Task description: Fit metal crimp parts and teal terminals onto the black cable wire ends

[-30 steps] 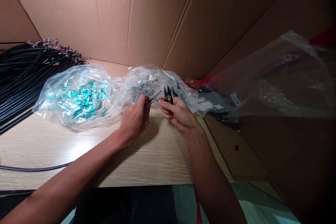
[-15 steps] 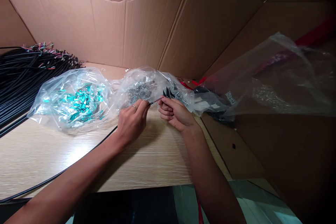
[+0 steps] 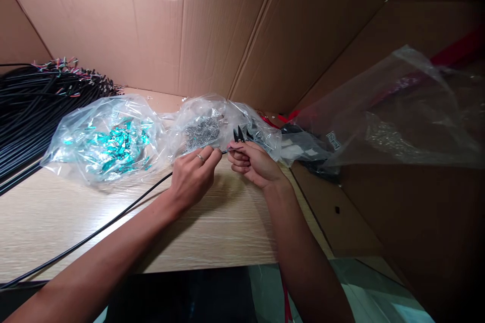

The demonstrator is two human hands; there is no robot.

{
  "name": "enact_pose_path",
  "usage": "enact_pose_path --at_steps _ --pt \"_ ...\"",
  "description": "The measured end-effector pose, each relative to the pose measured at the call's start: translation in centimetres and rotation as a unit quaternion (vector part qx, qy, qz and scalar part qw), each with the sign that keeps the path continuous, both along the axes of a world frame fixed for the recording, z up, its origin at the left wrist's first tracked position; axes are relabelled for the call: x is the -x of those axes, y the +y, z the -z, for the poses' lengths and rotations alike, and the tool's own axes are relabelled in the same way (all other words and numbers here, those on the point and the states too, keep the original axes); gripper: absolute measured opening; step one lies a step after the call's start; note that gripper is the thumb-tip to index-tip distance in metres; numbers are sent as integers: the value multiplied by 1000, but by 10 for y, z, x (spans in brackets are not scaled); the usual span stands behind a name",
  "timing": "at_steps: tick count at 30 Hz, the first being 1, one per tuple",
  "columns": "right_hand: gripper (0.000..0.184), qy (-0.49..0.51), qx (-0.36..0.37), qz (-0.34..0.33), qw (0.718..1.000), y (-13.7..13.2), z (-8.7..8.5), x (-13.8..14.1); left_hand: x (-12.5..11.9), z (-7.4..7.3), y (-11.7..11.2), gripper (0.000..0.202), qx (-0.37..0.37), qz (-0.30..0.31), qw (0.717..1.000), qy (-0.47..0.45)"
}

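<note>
My left hand [image 3: 195,171], with a ring on one finger, is closed around a black cable [image 3: 125,209] near its end. Thin wires [image 3: 235,149] come out of that end and reach the thumb and fingertips of my right hand [image 3: 253,164]. My right hand is closed, fingers curled in. Dark pointed blades [image 3: 238,135], like those of small thread snips, stick up just above its thumb; the handles are hidden. Behind my left hand lies a clear bag of thin metal pieces [image 3: 202,131]. A clear bag of shiny teal pieces [image 3: 121,146] rests to its left.
A thick bundle of black cables [image 3: 34,106] with coloured wire ends lies at the left. Another clear bag [image 3: 386,131] with small metallic pieces is at the right. Cardboard walls [image 3: 151,35] enclose the back and right of the wooden table [image 3: 212,232].
My left hand and the cable have moved slightly right, bringing the cable end closer to my right hand. The cable has lifted at the left. The dark blades have shifted slightly left.
</note>
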State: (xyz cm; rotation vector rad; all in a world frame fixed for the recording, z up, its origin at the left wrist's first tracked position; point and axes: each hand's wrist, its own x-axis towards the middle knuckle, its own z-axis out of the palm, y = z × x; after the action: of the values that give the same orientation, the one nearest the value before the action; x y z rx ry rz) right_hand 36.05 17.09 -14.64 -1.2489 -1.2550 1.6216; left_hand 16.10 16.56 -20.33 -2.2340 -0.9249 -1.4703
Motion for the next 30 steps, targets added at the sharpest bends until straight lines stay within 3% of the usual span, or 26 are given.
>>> enact_pose_path --at_steps 7,13,18,22,26,30 --pt "78 -45 -18 -46 998 -3 -4 -5 2 1 1 20 -20 -9 1000 8" --pt "89 -114 -129 12 985 -2 3 6 -1 11 7 26 21 -25 999 9" --pt "83 -243 -215 78 943 -4 7 9 -2 15 9 31 90 -49 993 66" --pt "73 -288 -257 112 916 -8 5 14 -2 13 8 31 136 -55 980 137" --pt "67 -324 -277 117 897 -10 5 15 -2 8 6 33 163 -75 964 194" --pt "65 -338 -286 107 890 -9 6 12 -3 6 5 32 226 -53 952 199"
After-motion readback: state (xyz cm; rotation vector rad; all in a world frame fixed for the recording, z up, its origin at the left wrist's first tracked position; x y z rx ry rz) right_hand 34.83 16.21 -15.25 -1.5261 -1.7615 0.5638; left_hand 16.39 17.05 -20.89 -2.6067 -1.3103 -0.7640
